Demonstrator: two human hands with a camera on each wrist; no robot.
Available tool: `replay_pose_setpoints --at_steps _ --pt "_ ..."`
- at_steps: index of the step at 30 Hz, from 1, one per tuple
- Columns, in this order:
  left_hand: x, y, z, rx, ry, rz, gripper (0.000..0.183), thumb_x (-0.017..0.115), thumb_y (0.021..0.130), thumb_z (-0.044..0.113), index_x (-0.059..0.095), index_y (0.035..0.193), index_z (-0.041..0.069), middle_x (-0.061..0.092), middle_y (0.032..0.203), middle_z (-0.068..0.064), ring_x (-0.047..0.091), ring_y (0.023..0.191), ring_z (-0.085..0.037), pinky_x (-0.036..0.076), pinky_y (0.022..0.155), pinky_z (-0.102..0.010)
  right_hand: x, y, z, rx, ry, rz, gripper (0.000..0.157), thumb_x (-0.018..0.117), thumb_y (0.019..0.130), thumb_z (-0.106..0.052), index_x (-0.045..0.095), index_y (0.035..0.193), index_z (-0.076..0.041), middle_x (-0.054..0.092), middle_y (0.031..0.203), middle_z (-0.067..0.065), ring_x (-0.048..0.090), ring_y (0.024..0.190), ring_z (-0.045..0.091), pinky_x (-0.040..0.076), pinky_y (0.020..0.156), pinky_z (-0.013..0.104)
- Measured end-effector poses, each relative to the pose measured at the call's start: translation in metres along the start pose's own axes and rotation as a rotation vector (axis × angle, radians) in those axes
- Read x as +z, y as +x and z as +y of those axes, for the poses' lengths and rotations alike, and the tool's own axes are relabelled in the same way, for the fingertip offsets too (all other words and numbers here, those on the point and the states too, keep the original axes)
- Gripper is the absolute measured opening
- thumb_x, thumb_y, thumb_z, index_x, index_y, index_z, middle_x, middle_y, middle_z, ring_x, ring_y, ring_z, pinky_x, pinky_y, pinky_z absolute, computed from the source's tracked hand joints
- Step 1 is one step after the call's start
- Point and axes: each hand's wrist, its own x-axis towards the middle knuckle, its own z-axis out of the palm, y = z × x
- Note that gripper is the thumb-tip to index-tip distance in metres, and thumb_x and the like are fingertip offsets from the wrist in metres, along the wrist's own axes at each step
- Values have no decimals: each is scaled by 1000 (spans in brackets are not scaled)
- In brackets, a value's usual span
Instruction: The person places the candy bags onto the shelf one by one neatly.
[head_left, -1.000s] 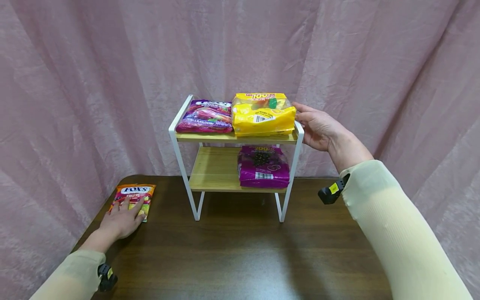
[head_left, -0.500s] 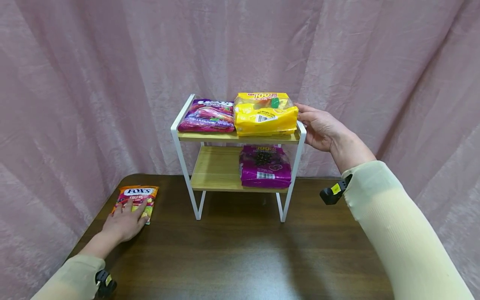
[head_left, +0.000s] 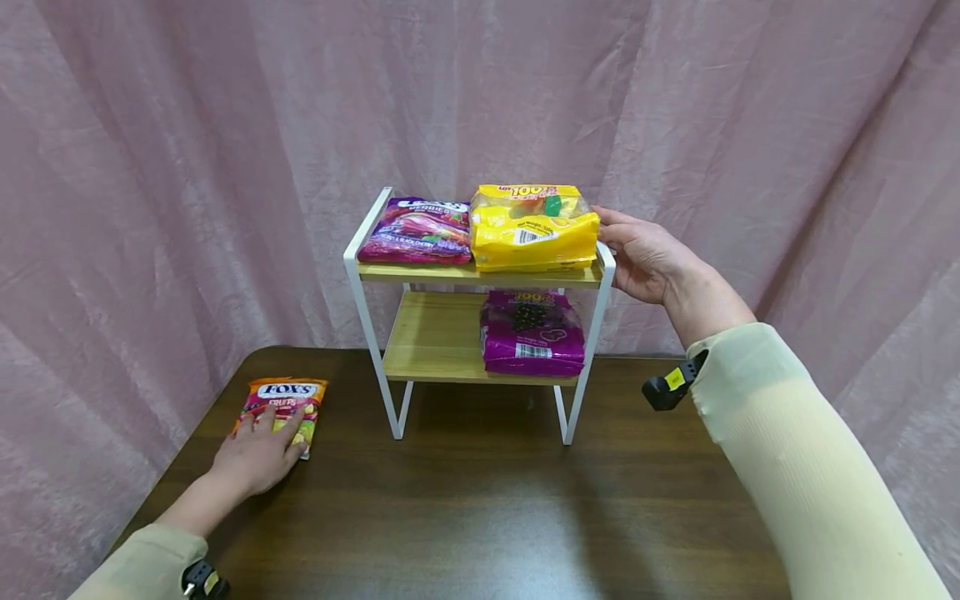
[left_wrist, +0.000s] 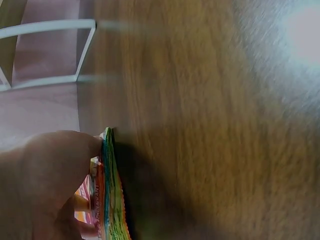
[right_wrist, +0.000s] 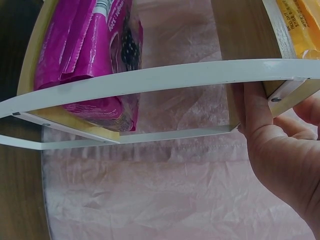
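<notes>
My left hand (head_left: 258, 458) lies palm down with fingers spread on an orange and red Fox's Fruits candy bag (head_left: 288, 390) on the table's left side. In the left wrist view the thumb is at the edge of that candy bag (left_wrist: 112, 200). My right hand (head_left: 637, 254) grips the right end of the top board of a two-tier shelf rack (head_left: 420, 273); in the right wrist view a digit reaches under the board (right_wrist: 287, 102). Beside it on top sits a yellow candy bag (head_left: 532, 246), with a purple Fox's Berries bag (head_left: 416, 233) to its left.
A purple candy bag (head_left: 532, 342) stands on the right of the lower shelf (head_left: 427, 333). The rack's white metal legs (head_left: 371, 358) stand on a dark wooden table (head_left: 480, 517). A pink curtain (head_left: 300, 125) hangs close behind.
My left hand has slid the Fox's Fruits bag a little to the right and toward me. My right hand stays at the rack's right end. The head view has shifted slightly.
</notes>
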Motion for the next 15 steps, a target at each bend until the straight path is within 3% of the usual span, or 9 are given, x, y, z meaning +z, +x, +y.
replay_pose_setpoints --at_steps 15 --pt "3 -20 28 45 35 73 61 65 99 42 53 149 10 42 143 -41 42 123 -67 46 84 -80 0 0 1 4 15 17 66 51 109 -14 21 165 -29 42 152 10 70 106 19 58 91 36"
